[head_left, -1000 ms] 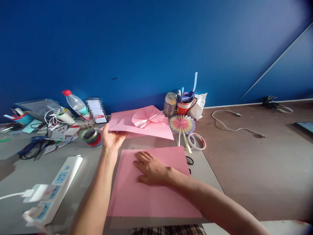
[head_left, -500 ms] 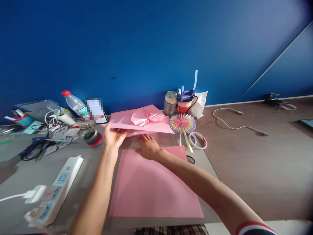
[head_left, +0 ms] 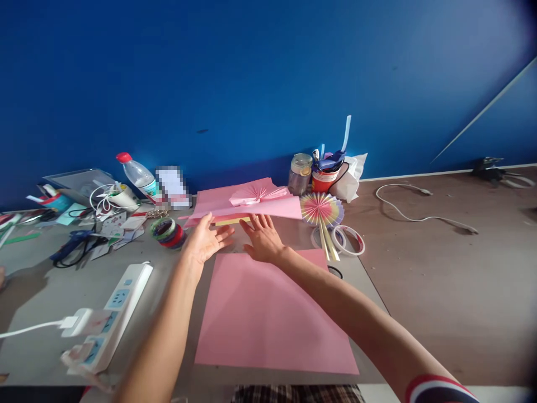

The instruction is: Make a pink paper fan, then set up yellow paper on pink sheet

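Note:
My left hand (head_left: 206, 239) is open, palm turned to the right, with its thumb by the front edge of the pink paper sheets (head_left: 218, 196) at the back. My right hand (head_left: 263, 238) lies spread with its fingertips at that same edge, where the top sheet bulges up. A pleated pink paper fan (head_left: 260, 193) rests on the sheets. Under the edge, between my hands, shows a yellow strip (head_left: 231, 221). Nearest me lies a flat pink sheet (head_left: 272, 319), with my right forearm over its far right part.
Right of the sheets are a multicoloured paper fan (head_left: 321, 210), tape rolls (head_left: 356, 240), a jar (head_left: 299, 173) and a red cup (head_left: 324, 182) of tools. Leftward stand a power strip (head_left: 119, 316), coloured tapes (head_left: 168, 233), a glue gun (head_left: 73, 246) and a bottle (head_left: 136, 176).
My left hand has let go of the raised pink sheet and moved slightly down. The sheet has sunk lower, and a yellow strip shows below it. My right fingertips now meet its edge.

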Available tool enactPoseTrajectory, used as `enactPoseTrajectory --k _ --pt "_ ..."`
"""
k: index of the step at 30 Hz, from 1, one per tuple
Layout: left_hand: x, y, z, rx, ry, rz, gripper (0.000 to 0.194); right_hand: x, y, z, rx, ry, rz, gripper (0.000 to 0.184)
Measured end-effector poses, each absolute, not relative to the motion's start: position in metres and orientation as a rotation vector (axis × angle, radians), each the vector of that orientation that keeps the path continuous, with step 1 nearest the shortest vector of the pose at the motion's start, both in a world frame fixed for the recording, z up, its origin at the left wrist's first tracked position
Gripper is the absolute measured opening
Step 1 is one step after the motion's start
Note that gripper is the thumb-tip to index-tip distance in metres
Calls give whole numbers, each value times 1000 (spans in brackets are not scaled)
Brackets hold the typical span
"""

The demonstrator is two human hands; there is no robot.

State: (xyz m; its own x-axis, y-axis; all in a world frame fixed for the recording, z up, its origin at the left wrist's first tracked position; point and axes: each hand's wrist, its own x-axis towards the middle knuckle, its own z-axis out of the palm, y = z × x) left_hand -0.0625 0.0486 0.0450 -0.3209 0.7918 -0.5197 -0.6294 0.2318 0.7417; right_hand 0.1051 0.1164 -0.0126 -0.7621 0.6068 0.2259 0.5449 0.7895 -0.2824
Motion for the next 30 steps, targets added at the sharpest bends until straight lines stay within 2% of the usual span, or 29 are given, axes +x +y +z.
enactPoseTrajectory --k 4,7,11,15,17,22,25,27,30 --pt "-62 52 37 195 1263 1494 22 106 126 -11 -857 -2686 236 72" --pt "-60 57 36 217 1135 1612 26 110 123 -13 -797 -2649 195 68" --pt "-56 63 41 163 930 1744 29 112 106 -18 -640 -2617 193 33" --pt "-53 67 48 134 782 1866 27 100 101 -25 -602 -2680 251 22" --pt "-53 69 51 131 768 1877 29 91 110 -27 -691 -2655 246 25" --pt "-53 75 58 139 747 1897 30 69 144 -31 -949 -2627 249 51" --pt "-54 78 61 119 748 1903 30 60 160 -30 -989 -2666 247 57" --pt "-55 79 64 105 736 1910 29 56 167 -26 -962 -2705 134 55" --pt "-56 79 66 80 721 1917 28 51 174 -20 -885 -2787 9 39"
